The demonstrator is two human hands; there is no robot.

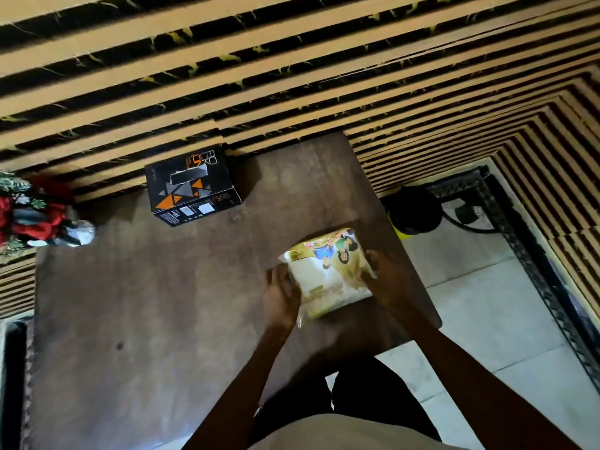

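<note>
A plastic-wrapped white and yellow packet (328, 271) with a colourful picture lies on the dark wooden table (162, 303) near its right edge. My left hand (281, 293) grips the packet's left end, fingers curled against its side. My right hand (384, 274) holds the right end, fingers wrapped over its edge. Both forearms reach in from the bottom of the view.
A black box (191, 186) with orange triangles stands at the table's back against the slatted wall (292, 76). A red flower bouquet (29, 216) lies at the left edge. A black and yellow container (412, 211) sits on the tiled floor (487, 303) to the right.
</note>
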